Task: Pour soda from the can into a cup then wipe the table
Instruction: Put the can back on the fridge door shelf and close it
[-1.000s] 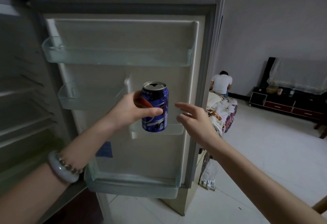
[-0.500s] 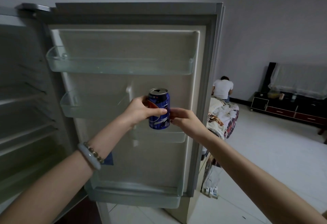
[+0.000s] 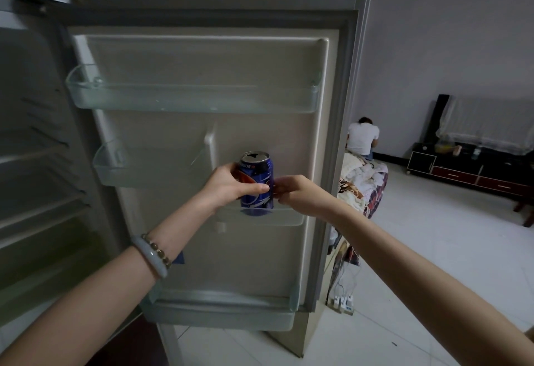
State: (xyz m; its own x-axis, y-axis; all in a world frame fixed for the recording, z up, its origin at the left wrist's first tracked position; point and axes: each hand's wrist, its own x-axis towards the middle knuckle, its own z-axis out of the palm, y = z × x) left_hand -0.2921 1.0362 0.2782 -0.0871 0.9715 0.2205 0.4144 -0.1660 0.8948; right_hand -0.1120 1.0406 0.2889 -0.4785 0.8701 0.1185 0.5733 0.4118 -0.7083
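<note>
Mid-frame, the blue soda can [image 3: 258, 181] (upright, opened) was gripped between left hand [image 3: 228, 185] and right hand [image 3: 300, 195].

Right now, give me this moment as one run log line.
left hand: grips can | right hand: at can's side, grip unclear | can: upright, base in fridge door shelf

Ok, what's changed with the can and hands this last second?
The right hand, open and apart before, has reached the can on its right side. The can has dropped, its base now in the small door shelf. The left hand still grips it; fridge door still open.
</note>
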